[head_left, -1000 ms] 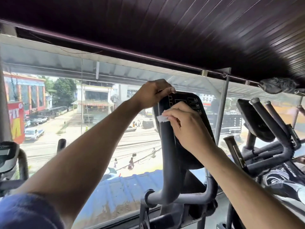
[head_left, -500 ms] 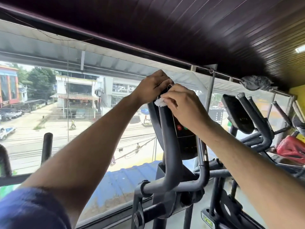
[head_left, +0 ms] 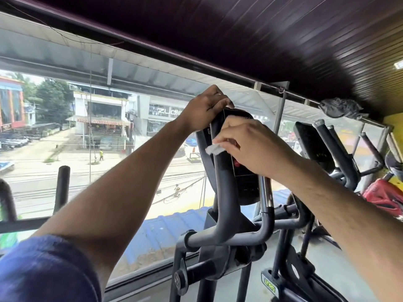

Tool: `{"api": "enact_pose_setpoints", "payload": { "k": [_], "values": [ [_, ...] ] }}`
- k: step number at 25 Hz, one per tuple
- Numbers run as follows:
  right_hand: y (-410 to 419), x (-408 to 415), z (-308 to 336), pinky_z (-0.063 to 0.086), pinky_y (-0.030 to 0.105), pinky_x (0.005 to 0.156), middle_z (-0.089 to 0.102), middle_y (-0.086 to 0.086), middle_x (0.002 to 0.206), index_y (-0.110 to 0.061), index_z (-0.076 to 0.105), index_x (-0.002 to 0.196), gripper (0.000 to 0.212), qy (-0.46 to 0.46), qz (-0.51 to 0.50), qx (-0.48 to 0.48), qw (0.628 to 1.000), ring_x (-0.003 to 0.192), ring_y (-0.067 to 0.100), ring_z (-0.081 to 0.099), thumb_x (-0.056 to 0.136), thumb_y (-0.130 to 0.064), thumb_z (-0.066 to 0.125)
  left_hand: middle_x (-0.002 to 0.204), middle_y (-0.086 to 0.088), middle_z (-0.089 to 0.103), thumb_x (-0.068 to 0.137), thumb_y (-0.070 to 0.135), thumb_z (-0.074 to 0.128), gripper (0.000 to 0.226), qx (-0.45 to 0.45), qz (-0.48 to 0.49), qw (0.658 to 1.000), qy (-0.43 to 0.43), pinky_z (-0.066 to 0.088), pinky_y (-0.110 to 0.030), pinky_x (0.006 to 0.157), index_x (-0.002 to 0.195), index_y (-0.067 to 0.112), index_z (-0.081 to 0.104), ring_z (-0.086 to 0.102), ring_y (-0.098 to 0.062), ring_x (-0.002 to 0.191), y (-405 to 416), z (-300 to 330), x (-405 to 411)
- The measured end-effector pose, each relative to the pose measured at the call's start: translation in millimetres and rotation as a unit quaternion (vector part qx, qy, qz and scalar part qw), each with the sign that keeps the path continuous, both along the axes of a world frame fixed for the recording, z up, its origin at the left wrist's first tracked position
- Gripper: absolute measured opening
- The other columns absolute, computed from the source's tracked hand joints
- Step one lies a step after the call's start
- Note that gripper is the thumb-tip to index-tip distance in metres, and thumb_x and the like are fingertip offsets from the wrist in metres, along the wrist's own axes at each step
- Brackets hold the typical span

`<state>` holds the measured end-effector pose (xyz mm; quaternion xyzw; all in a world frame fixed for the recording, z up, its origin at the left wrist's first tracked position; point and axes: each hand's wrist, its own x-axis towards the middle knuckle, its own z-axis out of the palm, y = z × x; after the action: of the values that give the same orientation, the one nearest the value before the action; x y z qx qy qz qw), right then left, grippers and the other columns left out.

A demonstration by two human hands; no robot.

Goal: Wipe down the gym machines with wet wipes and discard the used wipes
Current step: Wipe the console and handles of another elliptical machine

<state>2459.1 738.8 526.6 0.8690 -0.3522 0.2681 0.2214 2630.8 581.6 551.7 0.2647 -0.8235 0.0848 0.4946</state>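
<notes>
1. The elliptical machine (head_left: 224,203) stood right under both your hands, by the window; you were mid-wipe on it, so I'd judge the task only partly done.
2. A second machine (head_left: 316,147) stood well to the right of your right hand. Whether it had been wiped couldn't be told; I'd count it as still to do.
3. The black console (head_left: 246,182) sat beneath your right hand, its upper part covered by the hand. The lower part looked not yet reached.
4. Your left hand (head_left: 205,110) was curled over the top of the console and handlebar, gripping there to steady the machine.
5. Your right hand (head_left: 250,144) had its fingers bent, pinching the wet wipe (head_left: 214,149) and pressing it at the console's left edge against the handlebar.
6. The wipe was small, white and bunched, sticking out left of your right fingertips, just below your left hand.
7. No bin was in view, so discarding was not yet done.
</notes>
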Motion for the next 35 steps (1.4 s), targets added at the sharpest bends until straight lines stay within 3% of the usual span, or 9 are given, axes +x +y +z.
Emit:
{"api": "enact_pose_setpoints", "payload": {
  "k": [3, 9, 13, 16, 21, 26, 29, 32, 35],
  "values": [
    [-20, 19, 11, 0.051, 0.041, 0.078, 0.058, 0.001, 0.105, -0.012, 0.076, 0.105, 0.015, 0.047, -0.047, -0.054, 0.996, 0.097, 0.018, 0.052, 0.097, -0.01, 0.064, 0.103, 0.013, 0.053, 0.107, 0.037, 0.048, 0.032, -0.006, -0.006, 1.0, 0.006, 0.053, -0.046, 0.091, 0.115, 0.026, 0.078, 0.061, -0.009, 0.099, -1, -1, 0],
    [5, 21, -22, 0.023, 0.022, 0.068, 0.049, -0.004, 0.104, -0.013, 0.069, 0.099, 0.018, 0.145, -0.078, 0.021, 0.986, 0.089, 0.016, 0.053, 0.096, 0.0, 0.056, 0.113, 0.005, 0.055, 0.11, 0.039, 0.044, 0.036, 0.005, -0.001, 1.0, 0.002, 0.049, -0.041, 0.1, 0.118, 0.027, 0.076, 0.06, -0.008, 0.106, 2, -2, 0],
    [18, 10, -22, 0.04, 0.021, 0.07, 0.047, -0.012, 0.095, -0.017, 0.072, 0.096, 0.019, 0.112, -0.049, 0.085, 0.989, 0.081, 0.007, 0.053, 0.096, -0.003, 0.06, 0.117, -0.004, 0.055, 0.109, 0.041, 0.043, 0.038, 0.018, 0.001, 1.0, -0.007, 0.048, -0.046, 0.103, 0.116, 0.027, 0.076, 0.059, -0.013, 0.111, -2, -4, -3],
    [2, 10, 0, 0.048, 0.024, 0.073, 0.054, -0.006, 0.101, -0.01, 0.075, 0.102, 0.016, 0.028, -0.027, 0.015, 0.999, 0.082, 0.009, 0.056, 0.101, -0.013, 0.06, 0.115, -0.008, 0.052, 0.103, 0.043, 0.048, 0.037, 0.028, -0.011, 0.999, -0.012, 0.048, -0.049, 0.102, 0.113, 0.025, 0.078, 0.056, -0.019, 0.112, -1, -4, -4],
    [-6, 8, -23, 0.04, 0.028, 0.068, 0.053, 0.001, 0.102, -0.009, 0.073, 0.104, 0.014, 0.022, -0.049, -0.026, 0.998, 0.084, 0.022, 0.059, 0.098, -0.006, 0.061, 0.125, -0.008, 0.045, 0.099, 0.045, 0.049, 0.035, 0.008, 0.0, 1.0, -0.021, 0.046, -0.052, 0.106, 0.113, 0.026, 0.075, 0.05, -0.026, 0.123, 0, -16, -2],
    [28, -6, -46, 0.046, 0.032, 0.071, 0.054, -0.004, 0.103, -0.018, 0.074, 0.104, 0.015, 0.054, -0.029, 0.033, 0.998, 0.078, 0.015, 0.057, 0.1, -0.012, 0.061, 0.13, 0.0, 0.04, 0.097, 0.044, 0.051, 0.027, 0.027, 0.002, 1.0, -0.008, 0.043, -0.053, 0.11, 0.108, 0.028, 0.07, 0.042, -0.022, 0.136, 6, -19, -2],
    [26, -20, -37, 0.047, 0.027, 0.075, 0.059, -0.009, 0.098, -0.021, 0.078, 0.101, 0.013, -0.029, 0.02, 0.105, 0.994, 0.082, 0.008, 0.06, 0.098, -0.02, 0.065, 0.145, -0.005, 0.038, 0.094, 0.051, 0.045, 0.037, 0.034, 0.029, 0.999, -0.01, 0.039, -0.056, 0.113, 0.111, 0.028, 0.068, 0.034, -0.026, 0.146, 12, -20, -3],
    [5, -23, -43, 0.053, 0.027, 0.076, 0.062, -0.006, 0.097, -0.015, 0.077, 0.102, 0.012, -0.167, 0.055, 0.034, 0.984, 0.084, 0.009, 0.063, 0.096, -0.013, 0.067, 0.161, -0.005, 0.027, 0.086, 0.057, 0.047, 0.041, 0.055, 0.049, 0.997, 0.002, 0.036, -0.058, 0.115, 0.113, 0.032, 0.065, 0.026, -0.025, 0.152, 21, -23, -5],
    [0, -17, -77, 0.054, 0.026, 0.073, 0.063, -0.002, 0.101, -0.009, 0.076, 0.104, 0.017, -0.225, 0.063, -0.037, 0.972, 0.084, 0.009, 0.064, 0.096, -0.001, 0.063, 0.168, -0.004, 0.017, 0.078, 0.058, 0.054, 0.045, 0.057, 0.059, 0.997, 0.006, 0.039, -0.058, 0.112, 0.111, 0.03, 0.063, 0.021, -0.028, 0.155, 24, -29, -9]
  ]
}}
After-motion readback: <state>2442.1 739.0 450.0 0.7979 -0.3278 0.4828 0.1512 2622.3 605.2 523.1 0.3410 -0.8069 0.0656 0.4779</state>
